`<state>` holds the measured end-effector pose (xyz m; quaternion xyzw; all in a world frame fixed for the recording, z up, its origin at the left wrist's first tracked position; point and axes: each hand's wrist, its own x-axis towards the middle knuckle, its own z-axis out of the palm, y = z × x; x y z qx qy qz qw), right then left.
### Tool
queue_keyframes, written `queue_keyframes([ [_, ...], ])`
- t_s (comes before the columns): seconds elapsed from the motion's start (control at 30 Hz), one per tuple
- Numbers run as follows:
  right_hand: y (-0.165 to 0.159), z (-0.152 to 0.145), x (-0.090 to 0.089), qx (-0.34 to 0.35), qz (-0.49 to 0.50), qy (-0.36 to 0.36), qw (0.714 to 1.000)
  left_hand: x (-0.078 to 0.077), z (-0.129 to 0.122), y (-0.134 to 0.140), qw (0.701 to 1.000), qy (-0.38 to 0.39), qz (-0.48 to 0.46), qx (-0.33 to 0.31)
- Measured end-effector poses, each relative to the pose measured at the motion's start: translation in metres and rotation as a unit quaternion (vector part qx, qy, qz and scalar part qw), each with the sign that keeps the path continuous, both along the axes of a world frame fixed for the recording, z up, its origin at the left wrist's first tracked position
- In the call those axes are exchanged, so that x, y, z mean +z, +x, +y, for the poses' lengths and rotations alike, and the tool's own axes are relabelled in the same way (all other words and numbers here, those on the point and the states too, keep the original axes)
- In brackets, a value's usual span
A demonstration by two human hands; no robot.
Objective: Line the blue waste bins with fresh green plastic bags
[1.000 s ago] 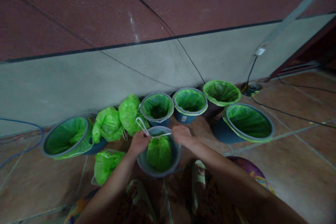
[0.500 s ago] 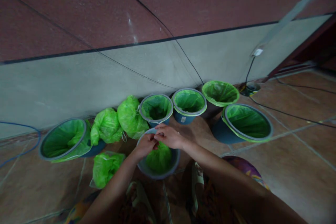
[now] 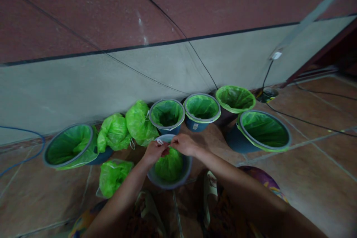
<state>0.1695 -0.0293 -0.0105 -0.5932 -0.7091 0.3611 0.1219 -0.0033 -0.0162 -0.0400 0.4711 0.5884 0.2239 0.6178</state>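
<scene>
Left hand (image 3: 154, 151) pinches the white drawstring (image 3: 160, 141); uneven pull may tear the green bag (image 3: 169, 166), seated inside the grey bin (image 3: 169, 186). Right hand (image 3: 184, 145) presses fingertips together above the bag, held item indeterminable; slippage could loosen the closure

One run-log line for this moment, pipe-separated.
left hand: grip on white drawstring | right hand: at gathered neck of green plastic bag, hold unclear | bag: inside round grey-blue plastic bucket
</scene>
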Motion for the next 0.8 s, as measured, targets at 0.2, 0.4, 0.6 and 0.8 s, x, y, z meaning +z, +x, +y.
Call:
queue_keyframes([
  [0.2,0.001,-0.002,0.007,0.046,-0.025,-0.065,0.996,-0.001,0.001,-0.002,0.998,0.063,-0.009,0.023],
  [0.4,0.0,-0.004,0.012,0.056,-0.062,-0.083,0.993,0.003,0.001,-0.003,0.962,0.219,0.113,-0.115],
  [0.6,0.001,-0.002,0.011,0.05,-0.08,-0.048,0.994,-0.001,0.002,-0.003,0.941,0.302,0.111,-0.102],
  [0.8,0.001,0.002,0.009,-0.008,-0.024,-0.027,0.999,-0.002,-0.004,0.001,0.919,0.378,0.056,-0.091],
])
